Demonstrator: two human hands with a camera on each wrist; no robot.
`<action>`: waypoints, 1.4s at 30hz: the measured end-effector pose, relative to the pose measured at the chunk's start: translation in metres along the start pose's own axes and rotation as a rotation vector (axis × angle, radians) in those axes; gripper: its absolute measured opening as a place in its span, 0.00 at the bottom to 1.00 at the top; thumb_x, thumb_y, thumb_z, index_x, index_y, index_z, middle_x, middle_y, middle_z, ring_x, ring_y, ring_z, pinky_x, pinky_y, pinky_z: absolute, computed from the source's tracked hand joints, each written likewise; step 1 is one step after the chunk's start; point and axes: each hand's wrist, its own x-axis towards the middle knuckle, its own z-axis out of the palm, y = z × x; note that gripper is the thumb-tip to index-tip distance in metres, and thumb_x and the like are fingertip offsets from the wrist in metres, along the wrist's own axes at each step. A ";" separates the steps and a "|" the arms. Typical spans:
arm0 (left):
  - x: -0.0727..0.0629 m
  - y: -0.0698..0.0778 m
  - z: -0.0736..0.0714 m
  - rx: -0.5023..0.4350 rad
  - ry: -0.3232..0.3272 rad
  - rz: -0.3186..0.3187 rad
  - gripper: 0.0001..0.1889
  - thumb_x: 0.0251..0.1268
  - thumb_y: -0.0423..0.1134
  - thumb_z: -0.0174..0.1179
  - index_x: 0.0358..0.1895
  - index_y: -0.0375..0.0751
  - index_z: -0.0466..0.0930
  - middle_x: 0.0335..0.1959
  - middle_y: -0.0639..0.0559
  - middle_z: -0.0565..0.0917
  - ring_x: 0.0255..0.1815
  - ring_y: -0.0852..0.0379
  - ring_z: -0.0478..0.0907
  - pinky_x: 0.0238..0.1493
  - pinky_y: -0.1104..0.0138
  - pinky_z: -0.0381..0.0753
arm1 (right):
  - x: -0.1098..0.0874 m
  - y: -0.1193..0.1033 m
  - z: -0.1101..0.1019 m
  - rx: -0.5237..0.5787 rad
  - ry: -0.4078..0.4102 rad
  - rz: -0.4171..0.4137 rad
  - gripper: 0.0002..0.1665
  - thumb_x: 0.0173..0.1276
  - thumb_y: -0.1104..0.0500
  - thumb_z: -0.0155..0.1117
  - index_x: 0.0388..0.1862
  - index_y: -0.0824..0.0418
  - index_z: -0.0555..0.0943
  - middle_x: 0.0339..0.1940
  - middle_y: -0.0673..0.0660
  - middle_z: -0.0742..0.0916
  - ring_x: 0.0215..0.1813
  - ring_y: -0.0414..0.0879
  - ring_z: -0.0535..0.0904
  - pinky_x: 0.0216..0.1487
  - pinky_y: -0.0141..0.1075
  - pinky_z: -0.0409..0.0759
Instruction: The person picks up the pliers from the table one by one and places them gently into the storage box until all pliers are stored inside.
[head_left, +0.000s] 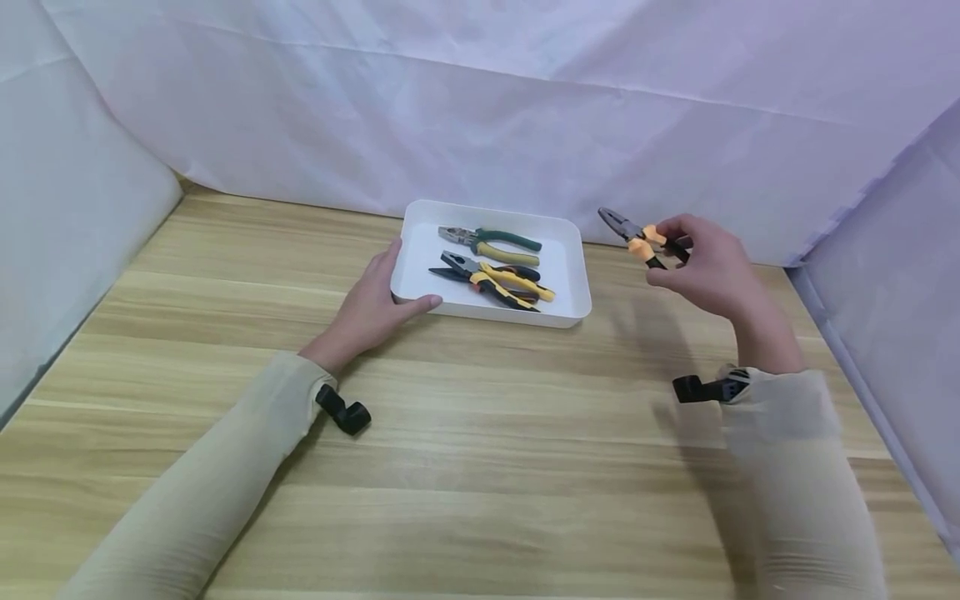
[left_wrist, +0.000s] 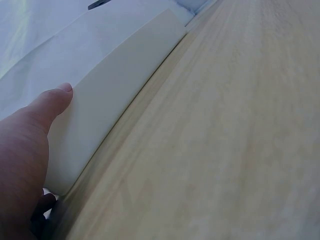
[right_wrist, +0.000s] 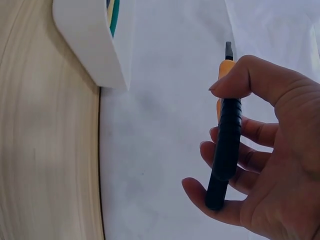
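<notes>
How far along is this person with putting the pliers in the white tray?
Two pliers already lie in the white tray: the green-handled pair and the yellow-and-black pair. In hand: the right hand holds a third, orange-and-black pair of pliers in the air, right of the tray, while the left hand rests against the tray's near-left corner. Left, it seems: setting that third pair inside. No other loose pliers show on the wooden table.

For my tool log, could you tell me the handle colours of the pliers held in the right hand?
Black with orange near the head, clearest in the head view: pliers, right hand.
</notes>
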 end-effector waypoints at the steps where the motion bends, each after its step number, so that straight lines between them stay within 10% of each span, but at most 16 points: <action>1: 0.000 0.000 0.000 0.001 0.000 0.000 0.61 0.58 0.67 0.67 0.84 0.48 0.36 0.83 0.40 0.52 0.82 0.41 0.54 0.79 0.44 0.59 | 0.001 -0.002 0.001 0.004 0.005 -0.001 0.33 0.62 0.60 0.68 0.66 0.66 0.72 0.61 0.67 0.79 0.60 0.61 0.74 0.55 0.51 0.73; 29: -0.002 -0.002 0.003 0.003 0.020 -0.008 0.61 0.58 0.66 0.67 0.84 0.47 0.37 0.82 0.39 0.53 0.81 0.40 0.56 0.79 0.45 0.59 | 0.027 -0.064 0.025 0.183 0.114 -0.118 0.31 0.61 0.62 0.68 0.64 0.63 0.75 0.58 0.62 0.80 0.54 0.52 0.76 0.44 0.24 0.74; 42: -0.003 0.000 0.003 0.024 0.024 0.009 0.61 0.58 0.67 0.67 0.84 0.47 0.36 0.83 0.39 0.53 0.81 0.40 0.56 0.79 0.44 0.59 | 0.038 -0.072 0.049 0.167 0.012 -0.155 0.32 0.60 0.64 0.70 0.65 0.66 0.74 0.61 0.64 0.78 0.58 0.59 0.75 0.60 0.52 0.76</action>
